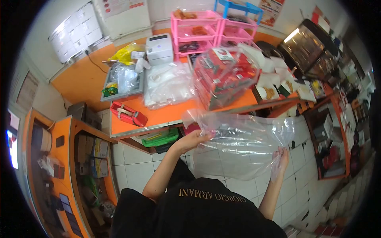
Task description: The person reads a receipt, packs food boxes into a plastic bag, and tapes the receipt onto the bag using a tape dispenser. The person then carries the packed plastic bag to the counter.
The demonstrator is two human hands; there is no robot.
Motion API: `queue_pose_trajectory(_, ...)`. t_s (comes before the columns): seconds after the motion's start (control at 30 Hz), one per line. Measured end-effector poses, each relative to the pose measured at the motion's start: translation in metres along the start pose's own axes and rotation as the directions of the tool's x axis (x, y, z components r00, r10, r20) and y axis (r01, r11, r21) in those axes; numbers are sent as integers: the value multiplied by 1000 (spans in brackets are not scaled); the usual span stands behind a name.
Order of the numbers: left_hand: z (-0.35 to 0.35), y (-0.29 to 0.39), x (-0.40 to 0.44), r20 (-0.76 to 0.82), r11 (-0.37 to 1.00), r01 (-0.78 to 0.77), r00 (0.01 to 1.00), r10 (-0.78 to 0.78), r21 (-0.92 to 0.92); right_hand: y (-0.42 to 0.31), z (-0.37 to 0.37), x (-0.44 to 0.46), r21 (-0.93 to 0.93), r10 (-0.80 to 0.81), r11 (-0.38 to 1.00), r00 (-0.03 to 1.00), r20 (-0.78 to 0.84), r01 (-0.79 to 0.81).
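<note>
A large clear plastic bag (242, 146) is stretched out in front of my body, above the tiled floor. My left hand (195, 140) grips its left edge, with the fingers closed on the film. At the bag's right end my right hand (282, 156) pinches the gathered plastic. Just beyond the bag, on the orange table (166, 118), sits a red bundle (226, 75) wrapped in clear plastic. Left of that bundle lies a stack of clear bags (168, 85). A red tape dispenser (128, 114) rests near the table's front left corner.
A grey tray (139, 85) with packets and a white printer (159, 49) stand at the table's back left. Pink racks (196, 29) are behind the bundle. Open food boxes (268, 91) lie to the right. An orange shelf unit (71, 158) stands at left, a green crate (160, 138) below the table.
</note>
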State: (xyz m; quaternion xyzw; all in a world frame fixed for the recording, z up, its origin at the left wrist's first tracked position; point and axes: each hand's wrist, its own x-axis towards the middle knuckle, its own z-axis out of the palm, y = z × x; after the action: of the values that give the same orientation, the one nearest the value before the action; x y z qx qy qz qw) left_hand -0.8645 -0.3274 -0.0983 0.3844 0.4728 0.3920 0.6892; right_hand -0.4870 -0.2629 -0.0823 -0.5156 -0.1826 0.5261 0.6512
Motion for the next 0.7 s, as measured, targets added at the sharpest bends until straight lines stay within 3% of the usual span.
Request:
queue_pose_trajectory(0.03, 12, -8, -9, 18, 1000, 18, 1000, -18, 11, 3, -26, 1, -30, -21, 999, 1000, -14, 20)
queue_pose_trajectory(0.1, 31, -15, -27, 229, 972, 54, 973, -1, -229, 5, -71, -6, -58, -45, 997, 998, -50, 42)
queue_pose_trajectory(0.17, 42, -21, -30, 319, 965, 107, 947, -26, -240, 3, -103, -15, -310, -42, 950, 999, 30, 49)
queue_pose_trajectory(0.2, 46, -32, -28, 290, 975, 84, 957, -21, -204, 8, -121, -15, -304, -48, 952, 999, 13, 50)
queue_pose_trajectory(0.23, 52, -40, -28, 260, 984, 60, 965, -14, -169, 14, -139, -13, -670, -169, 726, 985, 46, 156)
queue_pose_trajectory(0.27, 61, -44, -28, 185, 991, 42, 983, -19, -123, 18, -154, -12, -909, -256, 357, 958, 127, 215)
queue_pose_trajectory(0.3, 68, -49, -26, 192, 992, 46, 981, -23, -114, 17, -157, -16, -908, -259, 364, 959, 116, 209)
queue_pose_trajectory(0.37, 75, -62, -22, 78, 986, 123, 988, -132, 110, 25, -147, -37, -890, -322, 112, 864, 388, 441)
queue_pose_trajectory(0.4, 81, -70, -19, 68, 990, 127, 989, -131, 66, 28, -135, -50, -858, -220, 302, 906, 361, 415)
queue_pose_trajectory(0.47, 99, -81, -21, 58, 996, 84, 995, -85, 18, 52, -124, -63, -753, -13, 472, 857, 515, 459)
queue_pose_trajectory(0.5, 107, -85, -21, 42, 999, 28, 999, -26, -45, 53, -108, -79, -734, 94, 557, 848, 521, 389)
queue_pose_trajectory(0.53, 113, -86, -21, 24, 998, 34, 999, -35, 61, 55, -91, -96, -712, 198, 630, 823, 533, 310)
queue_pose_trajectory(0.6, 123, -89, -21, 45, 994, 63, 997, -67, 86, 67, -77, -115, -650, 248, 700, 753, 609, 295)
queue_pose_trajectory(0.7, 133, -88, -21, 30, 976, 139, 989, -146, 166, 75, -61, -137, -623, 300, 753, 732, 612, 212)
